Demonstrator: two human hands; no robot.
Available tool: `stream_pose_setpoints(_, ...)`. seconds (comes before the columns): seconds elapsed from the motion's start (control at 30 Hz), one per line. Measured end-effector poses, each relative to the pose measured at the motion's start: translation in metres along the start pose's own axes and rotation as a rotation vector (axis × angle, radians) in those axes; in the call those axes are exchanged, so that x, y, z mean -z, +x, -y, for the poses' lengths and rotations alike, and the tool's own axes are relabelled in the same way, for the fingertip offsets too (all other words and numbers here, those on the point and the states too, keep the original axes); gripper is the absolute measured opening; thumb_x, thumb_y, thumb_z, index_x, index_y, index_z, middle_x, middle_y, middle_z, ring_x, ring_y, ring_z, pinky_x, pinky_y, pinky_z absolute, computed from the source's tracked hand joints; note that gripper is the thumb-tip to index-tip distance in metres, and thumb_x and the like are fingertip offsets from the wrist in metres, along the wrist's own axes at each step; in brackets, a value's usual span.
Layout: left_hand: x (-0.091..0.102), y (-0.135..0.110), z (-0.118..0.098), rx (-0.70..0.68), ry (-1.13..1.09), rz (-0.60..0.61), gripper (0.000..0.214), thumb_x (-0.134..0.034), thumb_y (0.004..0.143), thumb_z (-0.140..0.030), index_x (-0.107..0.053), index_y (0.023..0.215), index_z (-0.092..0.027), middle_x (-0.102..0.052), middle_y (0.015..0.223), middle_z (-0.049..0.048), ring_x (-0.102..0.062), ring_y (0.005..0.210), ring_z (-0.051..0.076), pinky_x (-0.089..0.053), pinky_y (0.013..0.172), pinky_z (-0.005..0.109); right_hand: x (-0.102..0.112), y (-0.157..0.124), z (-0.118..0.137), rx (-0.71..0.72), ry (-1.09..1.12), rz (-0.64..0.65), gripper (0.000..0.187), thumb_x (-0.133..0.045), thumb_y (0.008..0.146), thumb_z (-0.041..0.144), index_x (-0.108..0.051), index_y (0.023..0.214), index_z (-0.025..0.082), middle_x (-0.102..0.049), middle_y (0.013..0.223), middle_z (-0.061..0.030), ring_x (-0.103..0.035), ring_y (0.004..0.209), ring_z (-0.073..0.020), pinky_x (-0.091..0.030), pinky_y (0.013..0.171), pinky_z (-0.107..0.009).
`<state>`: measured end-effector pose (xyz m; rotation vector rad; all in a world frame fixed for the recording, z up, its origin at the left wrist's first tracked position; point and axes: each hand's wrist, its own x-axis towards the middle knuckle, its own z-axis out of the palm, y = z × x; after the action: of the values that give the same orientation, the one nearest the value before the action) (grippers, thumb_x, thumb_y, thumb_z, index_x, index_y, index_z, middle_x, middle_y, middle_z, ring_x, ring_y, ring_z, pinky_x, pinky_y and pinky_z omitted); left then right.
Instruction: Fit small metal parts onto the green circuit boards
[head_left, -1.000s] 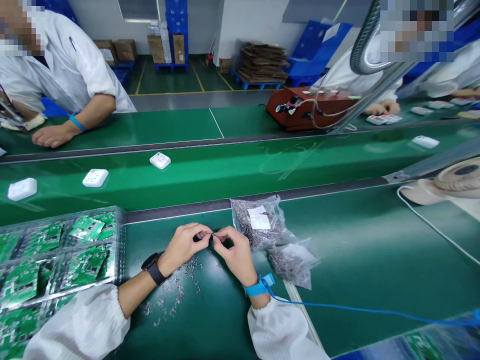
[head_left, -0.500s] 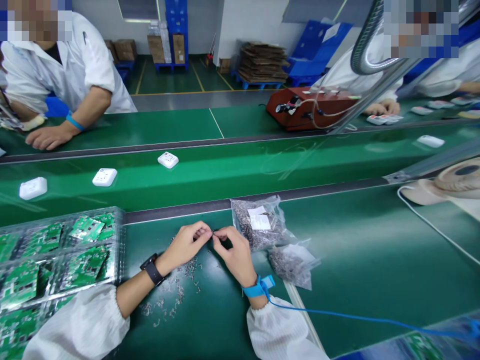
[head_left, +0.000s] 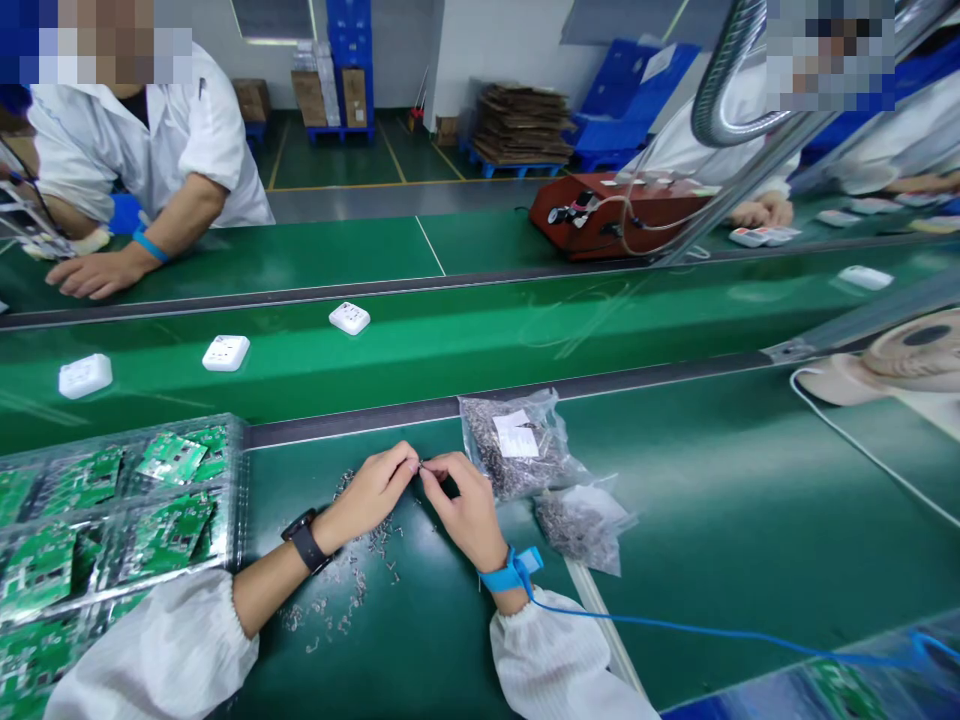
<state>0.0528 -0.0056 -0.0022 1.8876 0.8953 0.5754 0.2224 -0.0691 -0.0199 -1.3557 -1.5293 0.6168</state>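
Observation:
My left hand (head_left: 377,492) and my right hand (head_left: 463,508) meet fingertip to fingertip over the green bench. Each is closed in a pinch, and a tiny dark metal piece shows where the fingertips come together; its kind is too small to make out. Beneath and beside my left hand lie many loose small metal parts (head_left: 358,585) scattered on the bench. Just beyond my right hand is a large clear bag of small parts (head_left: 517,450) with white labels. A smaller bag (head_left: 576,525) lies to its right.
A clear tray (head_left: 238,500) of green circuit boards (head_left: 171,535) stands at left. White square housings (head_left: 226,352) lie on the conveyor (head_left: 450,335). A blue cord (head_left: 675,628) runs right from my wrist strap. A beige fan-like device (head_left: 892,360) is at right. Co-workers sit opposite.
The white housings at left have shifted to the right along the conveyor. My hands stay together in nearly the same place. The co-worker at upper left has leaned slightly to the right.

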Motion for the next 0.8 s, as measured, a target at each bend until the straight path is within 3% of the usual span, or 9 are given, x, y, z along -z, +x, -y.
stream_pose_setpoints(0.33,0.0069,-0.0034,-0.0018,-0.187,0.193,0.016,0.026,-0.037,0.110,-0.033,-0.059,0.102,-0.022,-0.062,0.094,0.0048,-0.056,0.088,0.020,-0.042,0.081,0.031,-0.0052,-0.0029,0.0029,-0.122,0.155,0.006,0.013,-0.056,0.101,0.028,-0.058,0.088,0.024,-0.064,0.080,0.0007,-0.062,0.074,-0.0177,-0.049,0.071,-0.030)
stream_pose_setpoints(0.67,0.0014,-0.0060,-0.0044,-0.224,0.168,0.000,0.024,-0.038,0.111,-0.030,-0.058,0.101,-0.021,-0.062,0.092,0.0041,-0.057,0.086,0.018,-0.043,0.081,0.030,-0.0033,-0.0051,0.0000,0.107,-0.070,0.067,0.019,-0.038,0.106,0.021,-0.051,0.093,0.025,-0.054,0.085,-0.0030,-0.053,0.082,-0.0221,-0.045,0.076,-0.035)
stream_pose_setpoints(0.8,-0.0018,-0.0080,-0.0053,-0.211,0.112,-0.046,0.021,-0.040,0.110,-0.030,-0.057,0.100,-0.020,-0.061,0.090,0.0026,-0.057,0.083,0.017,-0.043,0.078,0.028,-0.0044,-0.0055,0.0009,0.120,-0.041,0.043,0.020,-0.039,0.107,0.021,-0.051,0.091,0.025,-0.054,0.084,-0.0021,-0.052,0.081,-0.0213,-0.045,0.076,-0.035)
